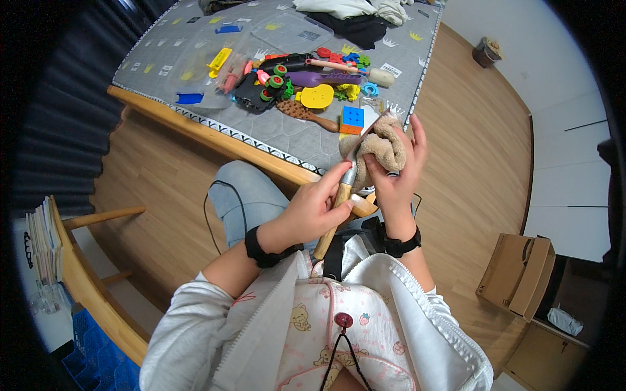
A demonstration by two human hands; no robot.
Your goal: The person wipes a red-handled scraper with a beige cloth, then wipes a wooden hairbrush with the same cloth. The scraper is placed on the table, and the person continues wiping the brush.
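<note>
My left hand (313, 210) is closed around the wooden handle of a metal-necked hand tool (342, 190), whose blade points up and away towards the bed corner. A bunched tan cloth (384, 146) lies against the blade, and my right hand (403, 176) grips it from the right, thumb on the near side. The cloth covers part of the blade, so the tool's exact kind cannot be told. Just beyond the cloth, a puzzle cube (352, 120) rests on the grey bed cover (288, 141), beside a wooden hairbrush (305, 115).
Toys, a purple brush (318, 78) and a clear plastic box (205, 73) lie on the bed, with clothes (352, 24) farther back. A wooden bed rail (210, 134) runs along the near edge. At right stands a cardboard box (513, 273); at left, a wooden chair (93, 293).
</note>
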